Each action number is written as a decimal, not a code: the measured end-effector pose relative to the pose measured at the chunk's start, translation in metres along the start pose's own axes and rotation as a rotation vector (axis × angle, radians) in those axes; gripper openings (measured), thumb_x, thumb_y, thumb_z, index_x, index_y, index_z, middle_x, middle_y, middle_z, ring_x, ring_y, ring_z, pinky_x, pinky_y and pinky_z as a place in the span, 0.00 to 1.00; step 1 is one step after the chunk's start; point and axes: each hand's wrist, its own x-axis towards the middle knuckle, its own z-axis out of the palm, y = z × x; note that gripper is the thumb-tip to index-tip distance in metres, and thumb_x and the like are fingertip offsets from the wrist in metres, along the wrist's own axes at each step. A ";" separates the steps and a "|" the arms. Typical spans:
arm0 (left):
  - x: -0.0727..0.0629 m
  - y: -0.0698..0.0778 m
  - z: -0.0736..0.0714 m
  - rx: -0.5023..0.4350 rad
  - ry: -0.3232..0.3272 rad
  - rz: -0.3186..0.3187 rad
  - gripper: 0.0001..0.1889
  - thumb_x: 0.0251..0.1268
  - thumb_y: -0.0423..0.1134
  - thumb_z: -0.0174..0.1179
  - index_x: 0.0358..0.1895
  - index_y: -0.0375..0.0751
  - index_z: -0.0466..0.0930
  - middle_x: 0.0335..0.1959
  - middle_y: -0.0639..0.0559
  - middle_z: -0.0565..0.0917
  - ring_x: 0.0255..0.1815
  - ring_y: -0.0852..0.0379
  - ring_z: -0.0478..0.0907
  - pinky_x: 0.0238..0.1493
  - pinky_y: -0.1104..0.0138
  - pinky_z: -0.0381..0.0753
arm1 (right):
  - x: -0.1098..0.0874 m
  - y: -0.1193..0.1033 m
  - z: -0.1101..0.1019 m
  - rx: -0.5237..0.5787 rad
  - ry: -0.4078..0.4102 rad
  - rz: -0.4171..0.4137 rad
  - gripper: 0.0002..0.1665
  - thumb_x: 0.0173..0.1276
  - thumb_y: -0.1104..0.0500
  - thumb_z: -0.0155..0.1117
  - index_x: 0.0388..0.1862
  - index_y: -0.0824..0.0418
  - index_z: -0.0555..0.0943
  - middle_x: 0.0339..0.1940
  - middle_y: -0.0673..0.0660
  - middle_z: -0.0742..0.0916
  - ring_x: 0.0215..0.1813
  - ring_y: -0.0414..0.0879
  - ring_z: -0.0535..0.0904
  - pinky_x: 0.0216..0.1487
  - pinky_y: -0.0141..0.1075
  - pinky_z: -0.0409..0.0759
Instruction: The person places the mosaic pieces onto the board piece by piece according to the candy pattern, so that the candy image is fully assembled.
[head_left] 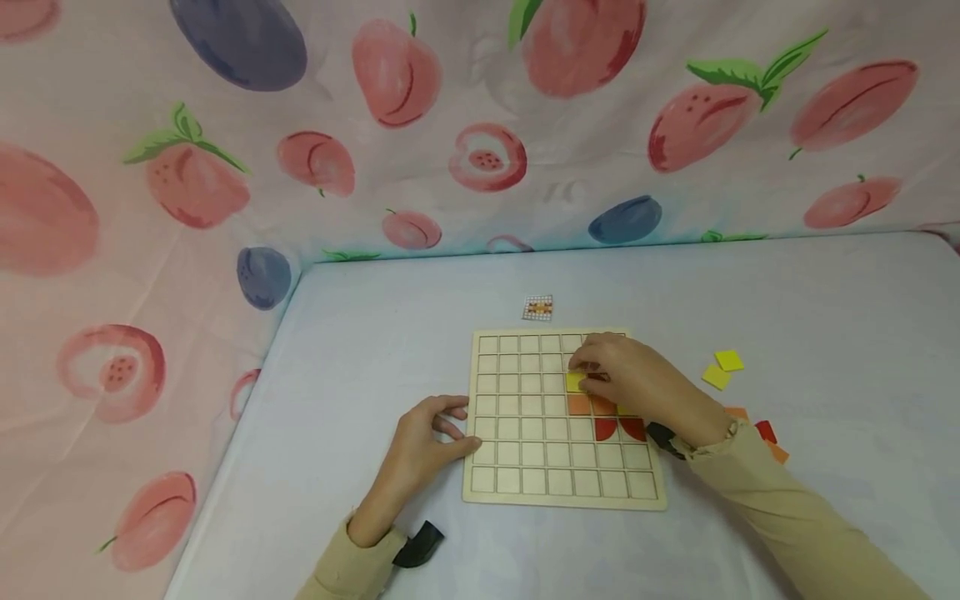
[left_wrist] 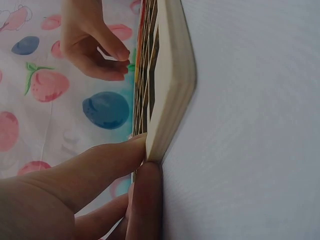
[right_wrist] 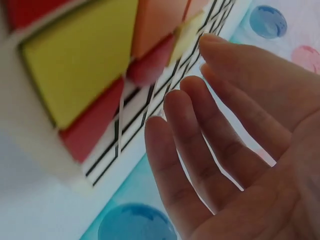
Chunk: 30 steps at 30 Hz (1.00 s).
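A pale wooden grid board (head_left: pixel 527 482) lies on the table with yellow, orange and red tiles in its right-hand cells. My left hand (head_left: pixel 423 442) grips the board's left edge, thumb on top and index finger against the side in the left wrist view. Over the upper right cells is my right hand (head_left: pixel 637 375), its thumb and fingertips around a yellow tile (head_left: pixel 575 382) lying in a cell. In the right wrist view its fingers (right_wrist: pixel 187 120) are spread and loosely bent, with nothing seen between them. Below that tile are an orange tile (head_left: pixel 578 405) and red curved tiles (head_left: pixel 605 429).
A small card with a coloured grid pattern (head_left: pixel 537 307) lies behind the board. To the right are loose yellow tiles (head_left: pixel 729 360) and several orange and red tiles (head_left: pixel 765 431), partly hidden by the right sleeve. A fruit-print cloth (head_left: pixel 487 158) hangs behind the table.
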 end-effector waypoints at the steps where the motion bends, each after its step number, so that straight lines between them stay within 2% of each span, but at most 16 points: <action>1: 0.000 0.000 0.000 -0.002 -0.001 0.000 0.27 0.49 0.31 0.75 0.57 0.38 0.81 0.43 0.51 0.83 0.34 0.61 0.80 0.38 0.69 0.76 | -0.002 0.001 -0.001 -0.005 0.009 0.001 0.10 0.62 0.65 0.72 0.44 0.61 0.86 0.39 0.53 0.84 0.40 0.46 0.79 0.43 0.42 0.80; 12: -0.001 0.000 0.000 -0.006 -0.002 0.003 0.27 0.49 0.30 0.76 0.57 0.37 0.81 0.43 0.50 0.83 0.34 0.61 0.80 0.37 0.69 0.76 | -0.021 0.015 -0.019 -0.045 0.045 0.059 0.11 0.63 0.62 0.71 0.45 0.61 0.87 0.41 0.53 0.85 0.40 0.45 0.78 0.43 0.42 0.80; 23: 0.000 0.000 0.000 -0.004 -0.001 0.008 0.28 0.49 0.30 0.75 0.57 0.37 0.80 0.43 0.51 0.83 0.34 0.61 0.80 0.38 0.69 0.75 | -0.045 0.029 -0.032 -0.082 0.078 0.155 0.16 0.62 0.61 0.73 0.49 0.62 0.86 0.43 0.55 0.85 0.46 0.50 0.80 0.48 0.49 0.81; 30: -0.001 0.000 0.000 -0.004 -0.003 0.002 0.27 0.49 0.31 0.76 0.57 0.38 0.81 0.43 0.51 0.83 0.34 0.61 0.80 0.38 0.69 0.75 | -0.057 0.040 -0.036 -0.094 0.081 0.186 0.19 0.61 0.59 0.75 0.50 0.62 0.85 0.44 0.57 0.85 0.47 0.52 0.79 0.49 0.52 0.81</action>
